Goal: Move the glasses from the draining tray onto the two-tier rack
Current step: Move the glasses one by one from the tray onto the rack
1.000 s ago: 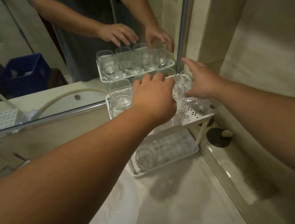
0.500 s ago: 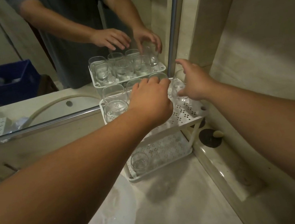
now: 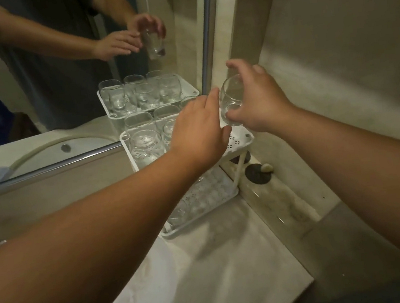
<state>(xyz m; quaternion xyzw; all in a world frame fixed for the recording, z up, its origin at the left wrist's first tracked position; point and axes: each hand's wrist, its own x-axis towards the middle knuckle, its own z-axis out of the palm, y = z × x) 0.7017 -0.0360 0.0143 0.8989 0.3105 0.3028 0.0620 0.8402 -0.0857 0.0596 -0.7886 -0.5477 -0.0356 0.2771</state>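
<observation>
Since the earlier frames the right hand (image 3: 259,103) had lifted one glass (image 3: 231,100) clear of the upper tier of the two-tier rack (image 3: 239,140), where it had been reaching among the others, and the view had swung so the rack sat lower and more central. The right hand's fingers (image 3: 238,67) were curled over the tilted glass from above, with the thumb pinching it low on the near side, so the glass hung in the air above the right end of the top tier. The left hand (image 3: 198,131) hovered just left of that glass, its fingers (image 3: 211,95) straight and close together, with the index tip touching or nearly touching the glass rim; which of the two could not be told. Left of those fingers, several more glasses (image 3: 145,146) stood upright on the top tier, partly hidden by the left hand. Below the left wrist, another glass (image 3: 179,214) stood on the lower tier, blurred. The rack stood on the pale bench (image 3: 210,265) in the corner, against the mirror (image 3: 53,69), which repeated the hands, the lifted glass and the row of glasses. Right of the rack's leg, below the right forearm, a dark round plug (image 3: 258,175) lay on the ledge.
</observation>
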